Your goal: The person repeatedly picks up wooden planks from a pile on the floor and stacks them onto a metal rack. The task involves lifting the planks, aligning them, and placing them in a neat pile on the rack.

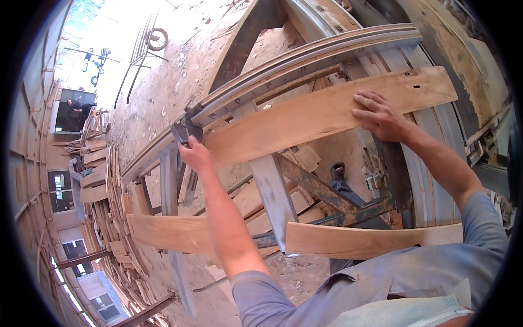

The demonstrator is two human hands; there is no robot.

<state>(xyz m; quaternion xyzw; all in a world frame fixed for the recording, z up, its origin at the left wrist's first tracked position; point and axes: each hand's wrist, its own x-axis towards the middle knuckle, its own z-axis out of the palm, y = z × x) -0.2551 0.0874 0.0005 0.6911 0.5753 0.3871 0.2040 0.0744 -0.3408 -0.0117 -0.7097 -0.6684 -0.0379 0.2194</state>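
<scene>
A long wooden plank (pixel 305 117) with two small dark holes near its right end lies across a metal frame with a long rail (pixel 305 65). Its left end is beside my left hand (pixel 196 155). That hand is closed at a dark grey, curved piece (pixel 187 132) mounted by the rail; thumb and forefinger press on it, the other fingers are partly hidden. My right hand (pixel 382 115) rests on top of the plank toward its right side, fingers stretched out and palm down. Below my arms, two more boards lie nearer my body, a left one (pixel 169 231) and a right one (pixel 370 241).
Grey slats (pixel 436 136) of the frame stand at right, near a large rough timber slab (pixel 463 60). Stacked boards (pixel 106 201) line the left wall. A wheeled metal cart (pixel 150 43) and a person (pixel 81 106) are farther off. My shoe (pixel 338 170) shows under the frame.
</scene>
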